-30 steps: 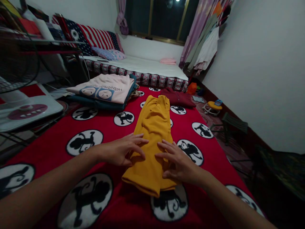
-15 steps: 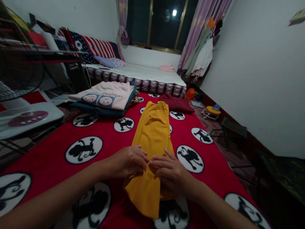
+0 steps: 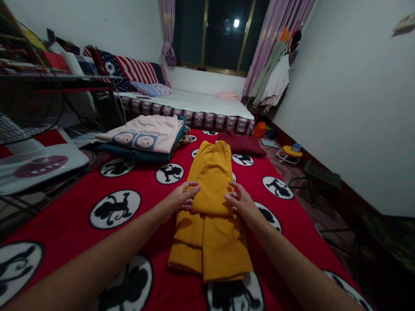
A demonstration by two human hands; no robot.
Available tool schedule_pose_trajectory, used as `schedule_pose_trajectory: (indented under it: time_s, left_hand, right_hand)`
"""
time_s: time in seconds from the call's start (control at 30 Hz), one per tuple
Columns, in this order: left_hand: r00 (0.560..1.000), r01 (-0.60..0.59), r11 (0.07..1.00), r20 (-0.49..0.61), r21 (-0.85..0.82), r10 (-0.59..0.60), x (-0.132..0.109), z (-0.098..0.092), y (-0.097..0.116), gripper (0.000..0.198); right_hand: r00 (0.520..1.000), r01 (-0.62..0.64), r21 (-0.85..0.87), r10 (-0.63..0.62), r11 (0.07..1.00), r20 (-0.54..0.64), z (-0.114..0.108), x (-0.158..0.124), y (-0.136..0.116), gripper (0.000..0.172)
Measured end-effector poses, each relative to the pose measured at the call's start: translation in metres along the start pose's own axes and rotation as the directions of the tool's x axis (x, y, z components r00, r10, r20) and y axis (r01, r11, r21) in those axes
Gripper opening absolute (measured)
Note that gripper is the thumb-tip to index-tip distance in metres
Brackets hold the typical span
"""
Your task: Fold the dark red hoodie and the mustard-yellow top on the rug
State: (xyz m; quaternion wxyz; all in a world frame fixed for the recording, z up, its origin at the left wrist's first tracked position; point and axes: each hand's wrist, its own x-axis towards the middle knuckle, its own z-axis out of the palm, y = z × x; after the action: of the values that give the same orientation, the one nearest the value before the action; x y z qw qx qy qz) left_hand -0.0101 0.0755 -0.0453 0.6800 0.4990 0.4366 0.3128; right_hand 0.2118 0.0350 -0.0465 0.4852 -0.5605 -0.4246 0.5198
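Note:
A yellow garment (image 3: 220, 242) lies lengthwise on the red blanket, arranged as a long strip. Its far end is gathered, and a smooth folded section crosses its middle. Two overlapping panels with straight hems form the near end. At the left edge of the middle section is my left hand (image 3: 181, 196), fingers loosely curved and apart. My right hand (image 3: 243, 203) is on the opposite edge, fingers spread, the tips at the cloth. Neither hand shows a firm grip.
The red blanket (image 3: 78, 242) bears monkey prints. Folded clothes (image 3: 145, 134) are stacked at the far left, and a folded maroon garment (image 3: 243, 144) lies at the far right. A fan base (image 3: 42, 164) stands left; a folding stool (image 3: 320, 177) and yellow stool (image 3: 290, 152) stand right.
Both hands have moved away from me and slightly apart. The garment's near end now lies flatter, with a folded section visible across its middle and straight hems below.

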Motion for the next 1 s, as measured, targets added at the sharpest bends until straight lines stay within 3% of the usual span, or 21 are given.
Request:
schedule_pose_trajectory:
  time_s: [0.1, 0.2, 0.27, 0.33, 0.47, 0.6, 0.7, 0.83, 0.93, 1.0]
  left_hand:
    - [0.986, -0.158, 0.982, 0.067, 0.102, 0.152, -0.006, 0.005, -0.006, 0.088]
    - [0.958, -0.286, 0.901, 0.123, 0.327, 0.259, -0.019, 0.007, -0.006, 0.053]
    - [0.924, -0.359, 0.730, 0.113, 0.581, 0.365, -0.030, 0.005, -0.003, 0.031]
    - [0.865, -0.401, 0.518, 0.125, 0.756, 0.487, -0.041, 0.002, 0.001, 0.022]
    - [0.795, -0.438, 0.283, 0.220, 0.854, 0.565, -0.059, 0.008, 0.004, 0.016]
    - [0.739, -0.483, 0.088, 0.352, 0.871, 0.574, -0.070, 0.029, 0.000, 0.013]
    - [0.810, -0.451, 0.047, 0.387, 0.891, 0.440, -0.075, 0.042, -0.002, 0.014]
    - [0.917, -0.318, 0.090, 0.282, 0.944, 0.281, -0.077, 0.050, -0.001, 0.028]
    - [0.954, -0.222, 0.129, 0.187, 0.967, 0.236, -0.077, 0.055, 0.000, 0.032]
    - [0.962, -0.195, 0.130, 0.163, 0.972, 0.220, -0.077, 0.058, -0.001, 0.032]
  right_hand:
    - [0.995, 0.085, -0.011, -0.084, 0.996, 0.058, -0.001, -0.006, 0.002, 0.049]
    - [0.988, 0.143, -0.143, -0.132, 0.979, 0.082, -0.003, -0.012, 0.000, 0.031]
    - [0.963, 0.268, -0.288, -0.258, 0.919, 0.075, -0.006, -0.017, -0.003, 0.026]
    - [0.904, 0.414, -0.433, -0.417, 0.801, 0.093, -0.010, -0.024, -0.007, 0.019]
    - [0.822, 0.535, -0.546, -0.545, 0.645, 0.162, -0.012, -0.027, -0.015, 0.012]
    - [0.783, 0.568, -0.582, -0.601, 0.582, 0.164, -0.009, 0.001, -0.019, 0.016]
    - [0.802, 0.505, -0.630, -0.591, 0.590, 0.090, -0.006, 0.043, -0.025, 0.017]
    - [0.844, 0.352, -0.725, -0.536, 0.592, -0.028, 0.001, 0.100, -0.040, 0.024]
    - [0.848, 0.245, -0.792, -0.519, 0.559, -0.104, 0.006, 0.132, -0.049, 0.028]
    - [0.879, 0.116, -0.824, -0.444, 0.555, -0.175, 0.010, 0.147, -0.052, 0.044]
